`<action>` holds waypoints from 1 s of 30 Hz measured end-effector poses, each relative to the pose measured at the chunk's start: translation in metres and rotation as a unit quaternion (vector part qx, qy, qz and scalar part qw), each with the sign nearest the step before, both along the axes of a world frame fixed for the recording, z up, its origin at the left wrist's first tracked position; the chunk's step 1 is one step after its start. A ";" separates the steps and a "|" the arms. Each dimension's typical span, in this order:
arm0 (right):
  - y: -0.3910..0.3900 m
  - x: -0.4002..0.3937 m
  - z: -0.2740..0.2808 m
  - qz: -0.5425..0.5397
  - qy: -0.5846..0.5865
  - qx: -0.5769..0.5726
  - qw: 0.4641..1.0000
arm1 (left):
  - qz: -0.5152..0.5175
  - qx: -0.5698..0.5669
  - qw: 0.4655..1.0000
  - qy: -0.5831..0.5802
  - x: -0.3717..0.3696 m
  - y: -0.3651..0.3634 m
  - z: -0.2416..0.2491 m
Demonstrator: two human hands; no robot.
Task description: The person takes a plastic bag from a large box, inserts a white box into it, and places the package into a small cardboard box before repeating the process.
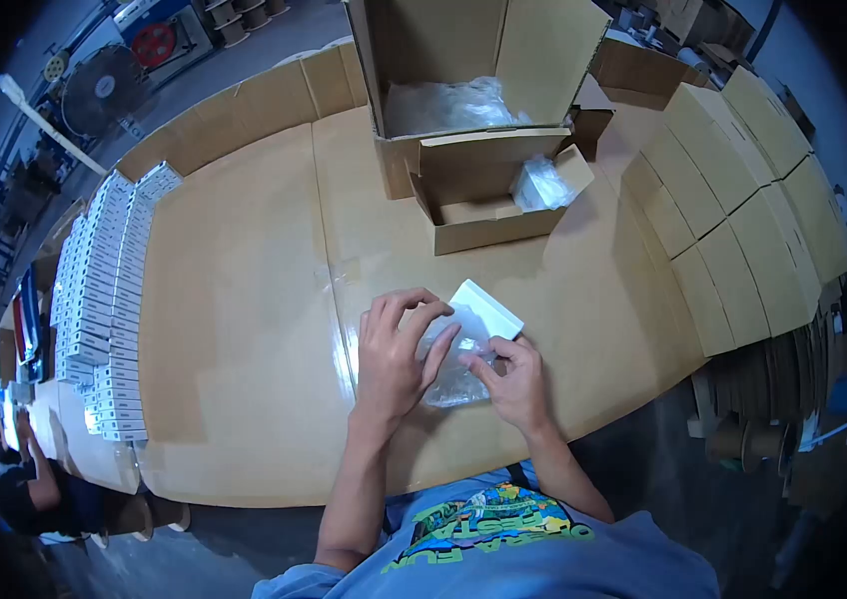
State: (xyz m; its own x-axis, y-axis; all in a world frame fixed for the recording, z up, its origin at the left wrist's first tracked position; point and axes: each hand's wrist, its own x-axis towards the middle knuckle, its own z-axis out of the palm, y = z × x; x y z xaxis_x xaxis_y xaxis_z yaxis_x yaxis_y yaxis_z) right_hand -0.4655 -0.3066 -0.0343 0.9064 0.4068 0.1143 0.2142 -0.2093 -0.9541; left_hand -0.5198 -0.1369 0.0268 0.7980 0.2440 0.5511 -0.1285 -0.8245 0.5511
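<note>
A small white box (488, 307) lies in front of me at a slant, its far end sticking out beyond a clear plastic bag (455, 387) that covers its nearer part. My right hand (515, 387) is closed at the bag's right side, thumb and fingers pinching the film beside the box. On the left side, my left hand (399, 349) hovers at the bag with its fingers bent and spread, the thumb reaching over the film. Nothing shows in the grip of that hand.
An open carton (453, 238) with a wrapped white box (543, 185) stands ahead, before a larger carton (394, 165) holding clear bags (448, 105). Stacks of small white boxes (104, 290) line the left edge. Brown cartons (733, 230) are stacked right. Another person (44, 489) is far left.
</note>
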 end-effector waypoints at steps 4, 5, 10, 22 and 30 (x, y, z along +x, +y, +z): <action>-0.004 0.002 0.006 0.005 -0.054 -0.038 0.998 | -0.028 -0.025 0.999 0.009 0.004 0.001 -0.005; -0.005 0.002 0.008 0.003 -0.049 -0.046 0.998 | -0.034 -0.024 0.999 0.018 0.004 0.002 -0.005; -0.010 0.004 0.013 0.022 -0.027 -0.055 0.998 | -0.036 -0.117 0.989 0.088 0.006 0.005 -0.017; -0.022 0.010 -0.017 -0.011 0.112 0.093 0.989 | -0.126 -0.593 0.796 -0.002 -0.015 0.012 -0.080; -0.017 0.009 -0.013 0.008 0.022 0.140 0.990 | -0.073 -0.468 0.873 0.115 -0.021 -0.013 -0.065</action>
State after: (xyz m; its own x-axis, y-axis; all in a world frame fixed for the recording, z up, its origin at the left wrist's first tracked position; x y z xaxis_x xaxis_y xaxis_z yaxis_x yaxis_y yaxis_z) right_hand -0.4562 -0.3231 -0.0477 0.9068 0.3787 0.1851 0.1725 0.0672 -0.9827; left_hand -0.5409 -0.1502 -0.0381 0.9217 0.3876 -0.0130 0.0071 0.0166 0.9998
